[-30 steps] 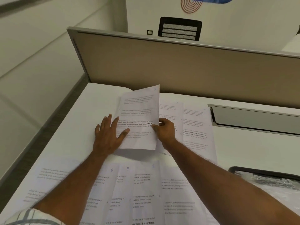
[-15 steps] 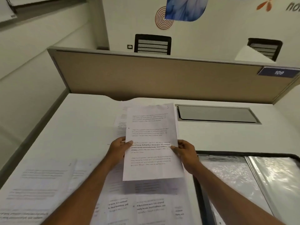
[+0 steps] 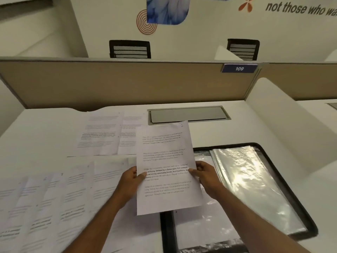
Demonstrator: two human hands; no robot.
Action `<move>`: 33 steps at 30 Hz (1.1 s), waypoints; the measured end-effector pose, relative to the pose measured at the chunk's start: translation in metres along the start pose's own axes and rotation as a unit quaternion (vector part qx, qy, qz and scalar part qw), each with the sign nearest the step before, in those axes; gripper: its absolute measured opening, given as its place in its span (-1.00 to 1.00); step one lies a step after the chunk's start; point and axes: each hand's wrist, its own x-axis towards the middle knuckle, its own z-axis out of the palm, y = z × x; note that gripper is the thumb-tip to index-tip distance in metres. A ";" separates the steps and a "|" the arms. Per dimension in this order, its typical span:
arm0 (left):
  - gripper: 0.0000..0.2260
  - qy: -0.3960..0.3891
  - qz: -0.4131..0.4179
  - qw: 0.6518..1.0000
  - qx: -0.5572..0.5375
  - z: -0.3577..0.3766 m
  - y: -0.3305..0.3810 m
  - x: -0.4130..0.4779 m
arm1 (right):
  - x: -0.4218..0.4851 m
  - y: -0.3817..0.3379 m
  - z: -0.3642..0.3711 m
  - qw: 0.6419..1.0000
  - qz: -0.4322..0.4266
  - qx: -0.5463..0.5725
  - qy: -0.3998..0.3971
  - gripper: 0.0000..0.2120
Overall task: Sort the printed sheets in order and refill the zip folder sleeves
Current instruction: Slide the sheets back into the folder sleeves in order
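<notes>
A: Where is the sheet [image 3: 164, 167]?

B: At the centre of the frame, held above the desk [image 3: 45, 128], with its long side running top to bottom. The left hand [image 3: 130, 178] pinches its left edge and the right hand [image 3: 206, 174] its right edge. Both grip about halfway down, thumbs on the print.

A: And the folder [image 3: 166, 232]?

B: Lower right, open flat, with its black edge under the sheet's bottom. The shiny sleeves [image 3: 251, 176] lie just right of the right hand, so that hand is nearer. I'd judge the sheet must go right and down. Which side a sleeve opens on, I can't tell.

A: The rest?

B: More sheets [image 3: 102, 132] lie in overlapping rows at left and lower left, and there is a grey hatch [image 3: 187, 115] above. A tan partition [image 3: 127, 83] with a "109" plate [image 3: 239, 68] crosses the upper frame.
</notes>
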 end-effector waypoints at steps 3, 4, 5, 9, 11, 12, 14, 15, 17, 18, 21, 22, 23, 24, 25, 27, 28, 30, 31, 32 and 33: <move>-0.84 0.016 0.005 1.000 0.003 0.048 -0.007 -0.018 | -0.011 0.001 -0.045 1.000 0.004 0.004 -0.005 -0.82; -0.84 0.021 0.004 1.000 0.004 0.063 -0.009 -0.022 | -0.015 0.001 -0.060 1.000 0.003 0.004 -0.006 -0.82; -0.84 0.024 0.004 1.000 0.003 0.078 -0.011 -0.027 | -0.017 0.002 -0.074 1.000 0.001 0.003 -0.007 -0.83; -0.83 0.035 -0.006 0.999 -0.004 0.128 -0.019 -0.039 | -0.023 0.005 -0.125 1.000 0.001 -0.007 -0.012 -0.82; -0.84 0.041 -0.007 0.999 -0.001 0.149 -0.023 -0.042 | -0.024 0.006 -0.146 1.000 0.001 -0.018 -0.013 -0.81; -0.84 0.044 -0.008 0.999 0.000 0.159 -0.023 -0.044 | -0.025 0.007 -0.155 1.000 0.000 -0.021 -0.014 -0.81; -0.85 0.048 -0.008 0.999 0.008 0.176 -0.022 -0.048 | -0.026 0.009 -0.170 1.000 0.002 -0.021 -0.016 -0.83; -0.85 0.047 -0.006 0.999 0.012 0.183 -0.020 -0.050 | -0.026 0.010 -0.177 1.000 0.003 -0.019 -0.017 -0.83; -0.85 0.045 -0.002 0.999 0.020 0.193 -0.017 -0.052 | -0.027 0.012 -0.187 1.000 0.005 -0.020 -0.015 -0.84; -0.85 0.043 -0.002 0.999 0.022 0.197 -0.017 -0.052 | -0.027 0.013 -0.191 1.000 0.007 -0.021 -0.013 -0.84; -0.83 0.036 -0.003 0.999 0.031 0.205 -0.018 -0.049 | -0.027 0.013 -0.200 1.000 0.006 -0.023 -0.012 -0.82; -0.82 0.033 -0.004 0.999 0.035 0.207 -0.018 -0.047 | -0.026 0.013 -0.203 1.000 0.004 -0.028 -0.015 -0.81; -0.82 0.031 -0.002 0.999 0.039 0.210 -0.018 -0.044 | -0.026 0.013 -0.205 0.999 0.005 -0.031 -0.016 -0.80; -0.83 0.030 -0.001 0.999 0.040 0.213 -0.018 -0.042 | -0.026 0.012 -0.208 0.999 0.008 -0.032 -0.017 -0.79; -0.83 0.028 -0.001 0.999 0.039 0.216 -0.017 -0.040 | -0.026 0.010 -0.211 0.999 0.012 -0.033 -0.021 -0.78; -0.84 0.016 0.000 0.999 0.036 0.223 -0.015 -0.036 | -0.025 0.006 -0.218 0.998 0.019 -0.040 -0.040 -0.72; -0.84 0.012 -0.001 0.999 0.035 0.227 -0.014 -0.033 | -0.025 0.004 -0.222 0.997 0.022 -0.046 -0.051 -0.70; -0.84 0.004 -0.006 0.999 0.033 0.235 -0.014 -0.029 | -0.024 0.001 -0.231 0.996 0.031 -0.049 -0.067 -0.68; -0.84 -0.004 -0.009 0.999 0.030 0.239 -0.014 -0.029 | -0.023 0.000 -0.236 0.996 0.035 -0.045 -0.071 -0.67; -0.84 -0.012 -0.011 1.000 0.027 0.243 -0.013 -0.029 | -0.022 0.000 -0.241 0.996 0.036 -0.043 -0.072 -0.67; -0.84 -0.017 -0.011 0.999 0.026 0.247 -0.012 -0.029 | -0.021 -0.001 -0.245 0.996 0.036 -0.043 -0.073 -0.67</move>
